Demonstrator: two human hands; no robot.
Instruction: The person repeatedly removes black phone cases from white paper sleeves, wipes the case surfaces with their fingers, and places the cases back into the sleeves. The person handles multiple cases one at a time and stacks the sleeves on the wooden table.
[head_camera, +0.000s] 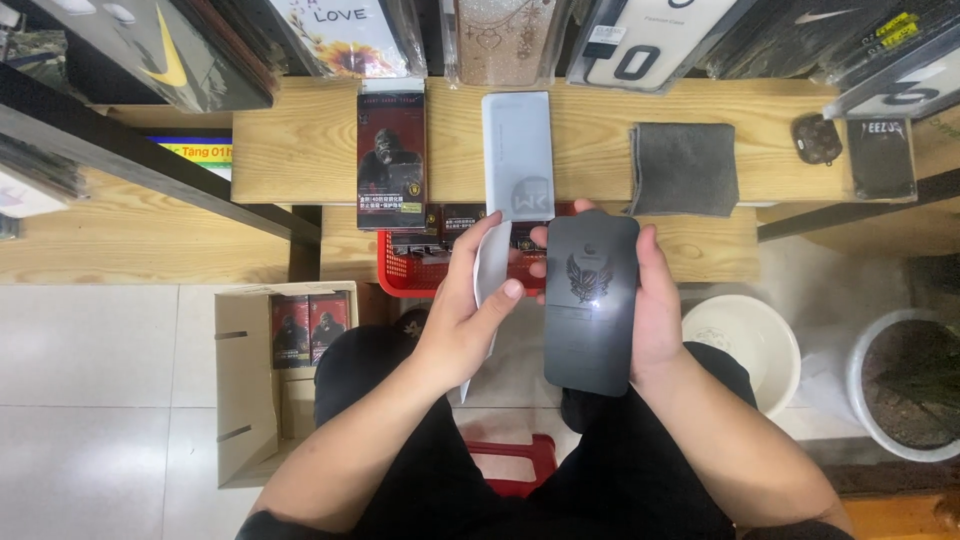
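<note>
- Wooden bench (300, 150) fills the upper half of the frame, its lower step at mid-frame; phone cases in clear sleeves hang along the top edge
- Cardboard box (245, 400) sits on the floor at lower left, flaps open, two dark printed packs standing inside; a white bucket (745, 345) at right of centre, a grey planter further right
- Grey cloth (685, 168) lies folded on the bench, upper right; a dark gorilla-print pack (391, 160) and a pale grey sleeve (518, 150) lie side by side at upper centre; a red basket (415, 270) of more packs peeks out just below them
- Black glass panel (592, 300), centre frame, upright and face to camera; the right hand (655, 305) grips it by its edges, fingers wrapped round the right side, thumb tip at the top left corner
- White paper sleeve (487, 275), just left of the panel and apart from it; the left hand (470, 310) pinches it shut between thumb and fingers
- My read: this is the unpacking step, panel out of its sleeve; next calls for shedding that sleeve and keeping fingers off the glass face
</note>
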